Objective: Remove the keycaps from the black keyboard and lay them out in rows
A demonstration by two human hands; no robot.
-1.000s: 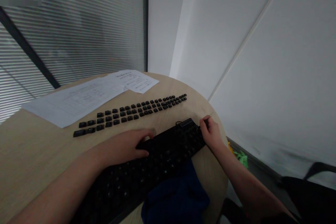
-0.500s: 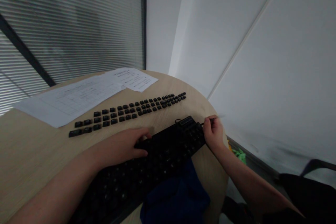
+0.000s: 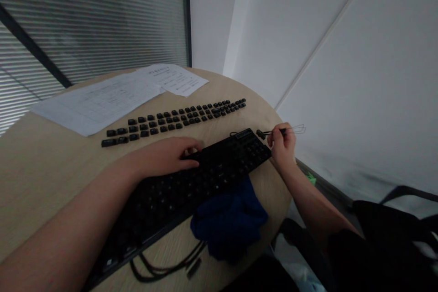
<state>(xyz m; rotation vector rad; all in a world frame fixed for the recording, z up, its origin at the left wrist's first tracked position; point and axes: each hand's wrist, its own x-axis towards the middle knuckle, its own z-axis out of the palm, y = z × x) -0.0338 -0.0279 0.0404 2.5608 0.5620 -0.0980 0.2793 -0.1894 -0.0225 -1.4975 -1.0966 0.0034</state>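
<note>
A black keyboard (image 3: 191, 182) lies diagonally on the round wooden table (image 3: 44, 182). My left hand (image 3: 167, 155) rests palm down on the keyboard's far edge, fingers curled over it. My right hand (image 3: 283, 146) is closed on a thin wire keycap puller (image 3: 290, 130) just past the keyboard's right end. A small black keycap (image 3: 261, 134) hangs at the puller's tip, lifted off the board. Rows of removed black keycaps (image 3: 174, 118) are laid out on the table beyond the keyboard.
White printed sheets (image 3: 112, 98) lie at the table's far side by the blinds. A dark blue cloth (image 3: 229, 223) sits at the near edge, with black cables (image 3: 164, 267) beside it. A dark chair (image 3: 393, 219) stands at the right.
My right hand has lifted away from the keyboard's right end with the puller, and a keycap now hangs at its tip. The view has tilted down, showing cloth and cables.
</note>
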